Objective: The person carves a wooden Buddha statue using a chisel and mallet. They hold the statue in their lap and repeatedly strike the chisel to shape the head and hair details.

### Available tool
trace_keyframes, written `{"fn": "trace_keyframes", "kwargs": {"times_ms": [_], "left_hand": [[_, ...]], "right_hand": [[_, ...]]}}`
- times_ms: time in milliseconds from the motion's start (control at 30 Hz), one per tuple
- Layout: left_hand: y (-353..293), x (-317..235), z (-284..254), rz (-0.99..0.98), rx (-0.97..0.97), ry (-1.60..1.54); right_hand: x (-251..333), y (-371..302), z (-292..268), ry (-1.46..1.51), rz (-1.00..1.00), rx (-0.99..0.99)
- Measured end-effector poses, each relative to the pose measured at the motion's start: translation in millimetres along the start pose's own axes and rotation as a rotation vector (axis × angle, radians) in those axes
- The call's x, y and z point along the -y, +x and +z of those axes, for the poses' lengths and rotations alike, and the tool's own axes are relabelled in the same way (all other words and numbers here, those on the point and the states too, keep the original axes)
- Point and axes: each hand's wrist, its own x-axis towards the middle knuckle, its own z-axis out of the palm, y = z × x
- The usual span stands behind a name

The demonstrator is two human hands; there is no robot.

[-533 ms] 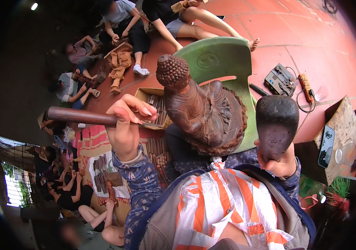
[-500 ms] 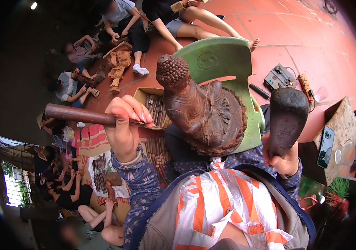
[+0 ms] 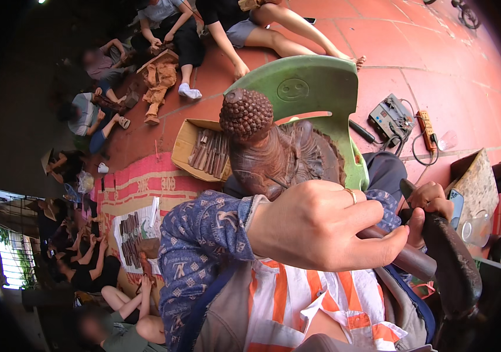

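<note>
Left hand (image 3: 321, 226) nearest, fingers wrapped round dark wooden handle (image 3: 415, 261). Right hand (image 3: 429, 202), fingers grasping dark mallet (image 3: 452, 270) just beside handle. Beyond, carved statue (image 3: 262, 161) on green chair (image 3: 315, 88); box (image 3: 187, 139) of tools (image 3: 210, 151) at statue's left; farther, red tiled floor (image 3: 420, 47).

Red tile flr (image 3: 400, 50); bright barred wndw (image 3: 19, 261) far L; dim surroundings

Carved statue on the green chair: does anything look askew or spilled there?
The carved statue appears to lean toward the view's left on the green chair, odd because it doesn't look upright. I see no spill there.
</note>
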Motion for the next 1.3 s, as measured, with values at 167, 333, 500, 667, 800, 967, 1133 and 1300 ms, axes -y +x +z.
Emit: {"fn": "trace_keyframes", "kwargs": {"times_ms": [167,333,500,667,800,967,1133,1300], "left_hand": [[15,8,1,0.036,0.01,-0.042],[11,14,1,0.054,-0.023,-0.016],[8,20,2,0.053,-0.078,0.014],[3,27,-2,0.08,-0.041,0.021],[3,29,-6,0.064,-0.018,-0.013],[4,29,-10,0.053,-0.007,-0.056],[5,29,-10,0.078,-0.061,-0.118],[3,28,-8,0.045,-0.109,-0.07]], "right_hand": [[-2,-3,-2,-0.226,-0.066,-0.048],[-7,-3,-1,-0.239,-0.035,0.004],[-13,-8,0,-0.177,-0.002,0.011],[-13,-8,-1,-0.179,0.025,0.063],[-9,-4,-2,-0.2,0.051,0.132],[-14,-7,7,-0.112,-0.026,0.004],[-3,6,10,-0.122,-0.104,-0.028],[-5,8,24,-0.357,-0.103,-0.171]]}}
